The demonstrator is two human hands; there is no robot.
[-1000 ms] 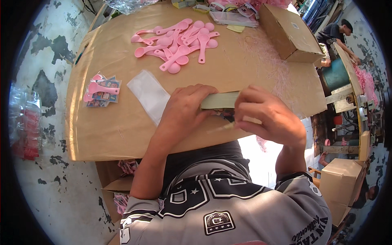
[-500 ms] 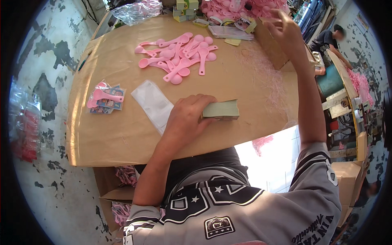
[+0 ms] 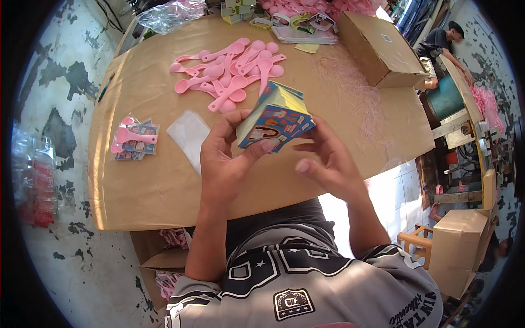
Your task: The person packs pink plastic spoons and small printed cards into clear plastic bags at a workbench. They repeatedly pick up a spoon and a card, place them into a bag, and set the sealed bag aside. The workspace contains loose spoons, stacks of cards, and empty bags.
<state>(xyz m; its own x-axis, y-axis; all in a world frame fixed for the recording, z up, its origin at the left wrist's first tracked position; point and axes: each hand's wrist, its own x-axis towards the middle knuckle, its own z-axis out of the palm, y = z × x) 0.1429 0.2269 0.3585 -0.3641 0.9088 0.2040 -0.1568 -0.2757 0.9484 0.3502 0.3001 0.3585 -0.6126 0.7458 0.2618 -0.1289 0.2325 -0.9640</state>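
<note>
A thick stack of printed cards point(image 3: 276, 126), blue-faced with pale yellow edges, is gripped in my left hand point(image 3: 229, 153) above the table, tilted with a printed face toward me. My left thumb presses on its lower front. My right hand point(image 3: 331, 158) is at the stack's right side with its fingers spread and thumb apart; the fingertips nearest the stack are partly hidden. Beyond the cards lies a loose pile of pink plastic scoops point(image 3: 235, 82). To the left of my left hand, clear plastic bags point(image 3: 188, 136) lie flat, near several packed scoops with cards point(image 3: 134, 139).
A closed cardboard box point(image 3: 377, 49) stands at the back right beside scattered pink strands point(image 3: 353, 93). Small boxes, tape rolls and pink goods line the far edge. A pen point(image 3: 106, 87) lies at the left edge. Another person point(image 3: 443, 49) works at the far right.
My left hand has lifted the stack off the table and tilted it to show a printed face. My right hand has come down from the cardboard box to the stack's right side.
</note>
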